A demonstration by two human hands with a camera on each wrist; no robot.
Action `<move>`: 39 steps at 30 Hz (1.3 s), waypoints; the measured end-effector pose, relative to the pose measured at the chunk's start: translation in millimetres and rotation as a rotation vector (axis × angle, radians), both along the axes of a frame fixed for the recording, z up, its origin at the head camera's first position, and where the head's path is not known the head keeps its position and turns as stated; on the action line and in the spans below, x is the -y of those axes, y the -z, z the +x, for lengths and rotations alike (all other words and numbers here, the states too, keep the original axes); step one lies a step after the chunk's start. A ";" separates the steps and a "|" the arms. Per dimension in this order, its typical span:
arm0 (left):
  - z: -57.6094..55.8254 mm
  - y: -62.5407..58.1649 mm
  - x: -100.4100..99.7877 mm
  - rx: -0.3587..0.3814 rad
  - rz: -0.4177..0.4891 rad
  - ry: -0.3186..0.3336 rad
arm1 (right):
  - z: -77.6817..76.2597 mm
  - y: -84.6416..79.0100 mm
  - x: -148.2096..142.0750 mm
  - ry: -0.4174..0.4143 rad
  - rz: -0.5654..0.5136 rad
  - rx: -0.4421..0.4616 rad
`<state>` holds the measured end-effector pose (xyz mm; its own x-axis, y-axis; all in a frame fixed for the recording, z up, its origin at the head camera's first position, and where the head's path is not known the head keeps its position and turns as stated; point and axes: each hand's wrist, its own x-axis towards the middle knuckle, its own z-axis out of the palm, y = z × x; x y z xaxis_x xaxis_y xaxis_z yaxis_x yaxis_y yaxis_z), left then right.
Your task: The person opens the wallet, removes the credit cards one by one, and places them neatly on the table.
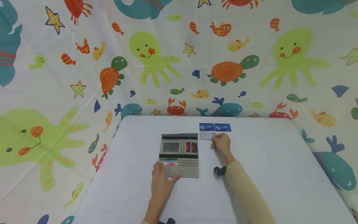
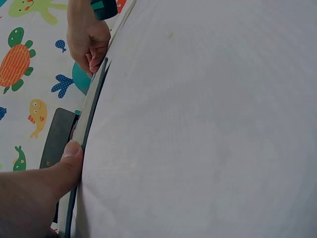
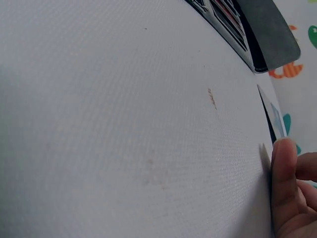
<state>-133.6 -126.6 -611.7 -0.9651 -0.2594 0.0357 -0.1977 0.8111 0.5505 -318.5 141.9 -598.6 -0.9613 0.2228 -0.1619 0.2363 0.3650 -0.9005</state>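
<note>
If I push the white card (image 1: 205,136) away from me, its far edge could knock the left of the two blue cards (image 1: 207,127) out of line, since it lies directly below that one, touching or nearly so; I cannot tell which. My pinch is only near one corner, so the card could swivel or slip. Pressing unevenly with my left hand (image 1: 162,183) might slide the wallet (image 1: 185,171) across the table (image 1: 282,161). The white card is clamped between thumb and fingers of my right hand (image 1: 222,143), reaching leftward from them toward the wallet's upper right corner. My left fingers lie straight, thumb spread apart, touching the wallet's lower left.
</note>
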 end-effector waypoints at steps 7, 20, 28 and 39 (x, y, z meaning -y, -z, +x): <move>0.6 -1.0 0.3 0.004 0.006 -0.001 | 0.2 -2.9 2.8 0.006 0.019 -0.007; -0.1 1.9 1.2 0.014 0.011 0.006 | 3.3 -4.8 6.3 0.024 0.021 -0.007; 0.2 1.8 1.6 0.010 0.016 0.012 | 4.1 -5.9 4.4 0.018 -0.005 -0.003; -0.5 3.5 0.8 0.012 0.009 0.004 | 3.1 -2.8 5.7 0.024 -0.017 -0.003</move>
